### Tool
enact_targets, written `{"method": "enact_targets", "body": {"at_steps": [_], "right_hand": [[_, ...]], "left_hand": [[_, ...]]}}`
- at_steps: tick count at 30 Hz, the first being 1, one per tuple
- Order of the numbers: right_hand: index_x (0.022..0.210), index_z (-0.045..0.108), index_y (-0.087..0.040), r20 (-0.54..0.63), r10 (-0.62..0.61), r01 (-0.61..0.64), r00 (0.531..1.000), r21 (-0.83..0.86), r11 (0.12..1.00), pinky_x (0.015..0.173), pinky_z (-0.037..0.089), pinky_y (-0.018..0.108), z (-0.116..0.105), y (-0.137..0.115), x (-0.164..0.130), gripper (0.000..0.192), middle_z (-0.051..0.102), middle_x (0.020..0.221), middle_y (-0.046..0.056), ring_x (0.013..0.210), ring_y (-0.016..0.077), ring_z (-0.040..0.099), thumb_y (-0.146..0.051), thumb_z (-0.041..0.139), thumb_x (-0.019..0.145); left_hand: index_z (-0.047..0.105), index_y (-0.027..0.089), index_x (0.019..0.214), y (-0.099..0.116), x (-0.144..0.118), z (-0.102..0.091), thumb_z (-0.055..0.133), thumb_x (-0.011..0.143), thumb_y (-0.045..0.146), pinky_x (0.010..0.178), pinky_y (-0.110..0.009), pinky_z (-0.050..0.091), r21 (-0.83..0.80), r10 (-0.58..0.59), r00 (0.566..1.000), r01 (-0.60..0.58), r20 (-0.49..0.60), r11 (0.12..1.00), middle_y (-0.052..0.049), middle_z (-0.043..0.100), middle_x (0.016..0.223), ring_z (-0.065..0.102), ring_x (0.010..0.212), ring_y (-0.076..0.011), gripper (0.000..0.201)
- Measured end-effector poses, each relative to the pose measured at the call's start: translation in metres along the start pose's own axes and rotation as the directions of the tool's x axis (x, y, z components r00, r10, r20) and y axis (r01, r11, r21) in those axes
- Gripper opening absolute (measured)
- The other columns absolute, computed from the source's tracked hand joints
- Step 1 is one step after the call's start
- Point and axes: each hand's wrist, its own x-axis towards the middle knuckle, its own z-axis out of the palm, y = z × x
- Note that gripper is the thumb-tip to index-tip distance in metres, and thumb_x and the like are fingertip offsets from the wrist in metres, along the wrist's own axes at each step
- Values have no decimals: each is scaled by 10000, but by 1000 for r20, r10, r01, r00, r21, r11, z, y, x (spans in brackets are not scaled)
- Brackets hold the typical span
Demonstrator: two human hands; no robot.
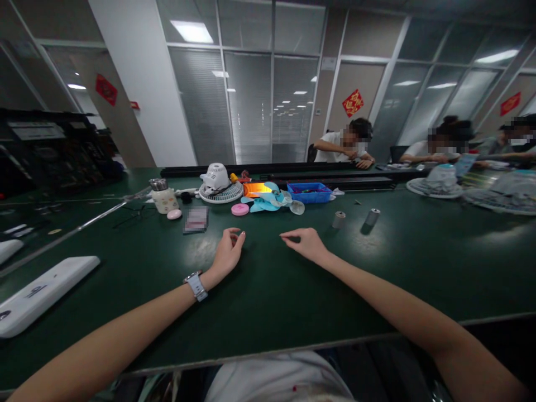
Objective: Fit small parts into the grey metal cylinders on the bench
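Over the green table [268,301], my left hand [228,254] is raised with its fingers loosely curled and the thumb apart from them. Nothing shows in it. To its right, my right hand [309,244] has thumb and fingertips brought together in a pinch pointing left. Whatever may be between those tips is too small to see. Beyond my hands lie a pink round lid [240,209] and light-blue fan blades [268,202]. Two metal cylinders [339,220] [372,216] stand past my right hand. A dark card-like item [196,219] lies beyond my left hand.
A white fan head with its grille [221,192], a blue tray [309,193] of small parts and a patterned jar [163,196] stand farther back. A white oblong casing [48,296] lies at left. Across the table sits a person [339,146]; more people are at right.
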Motion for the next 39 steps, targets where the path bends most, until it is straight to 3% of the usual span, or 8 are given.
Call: {"method": "enact_targets", "body": {"at_steps": [2, 4, 7, 12, 23, 29, 34, 39], "right_hand": [[1055, 765, -262, -188, 75, -107, 979, -167, 980, 914, 540, 390, -29, 20, 3, 251, 752, 1059, 13, 977, 236, 707, -285, 591, 877], [1075, 765, -241, -373, 161, -287, 914, -312, 906, 918, 528, 392, -59, 44, 5, 278, 743, 1093, 45, 1005, 260, 695, -273, 572, 877], [1107, 759, -224, -502, 274, -498, 820, -392, 773, 893, 526, 394, -90, 78, 4, 314, 741, 1098, 74, 999, 288, 692, -262, 564, 864], [1075, 773, -229, -466, 378, -571, 800, -396, 720, 844, 532, 366, -98, 106, -2, 308, 765, 986, 75, 914, 269, 706, -292, 588, 837], [1031, 786, -218, -479, 414, -603, 774, -359, 712, 820, 525, 340, -97, 113, -1, 279, 769, 950, 82, 913, 263, 706, -302, 610, 831], [1023, 788, -208, -384, 460, -592, 801, -396, 702, 839, 529, 365, -100, 121, 1, 282, 765, 957, 106, 925, 283, 712, -336, 602, 853], [1147, 730, -173, -343, 519, -597, 783, -183, 781, 837, 549, 348, -96, 140, -6, 518, 762, 987, 108, 948, 268, 716, -473, 749, 725], [962, 770, -151, -329, 550, -592, 768, -37, 805, 826, 559, 362, -88, 133, -5, 381, 768, 912, 108, 915, 283, 723, -417, 784, 690]], "left_hand": [[506, 159, 1189, -2, 0, 0, 493, 886, 519, 718, -328, 485, 4, 9, 1000, -9, 9, 1000, -86, 618, 991, 609, 818, -201, 471], [504, 162, 1193, -3, 0, 0, 492, 887, 525, 719, -333, 488, 10, 20, 1000, -20, 21, 1000, -88, 619, 1001, 610, 821, -202, 475], [502, 168, 1191, -3, 1, 1, 494, 884, 533, 712, -330, 488, 12, 25, 999, -25, 24, 1000, -82, 618, 1001, 610, 804, -197, 478], [504, 166, 1177, -1, 0, 1, 504, 877, 516, 706, -326, 483, 7, 17, 1000, -17, 20, 1000, -76, 615, 991, 609, 784, -191, 461], [496, 166, 1181, 0, -1, 1, 490, 886, 487, 723, -332, 473, 28, 24, 999, -25, 31, 999, -70, 608, 974, 602, 807, -198, 436], [496, 165, 1180, 0, 0, 1, 485, 883, 491, 728, -343, 476, 46, 14, 999, -15, 33, 999, -74, 604, 984, 601, 810, -201, 441], [504, 164, 1176, 1, 0, -1, 496, 871, 517, 707, -343, 483, 28, 23, 999, -24, 30, 999, -63, 608, 957, 610, 796, -201, 466], [502, 163, 1217, 7, -1, -2, 541, 856, 537, 705, -340, 492, -25, 98, 993, -96, 59, 995, -62, 629, 976, 613, 838, -202, 522]]}}
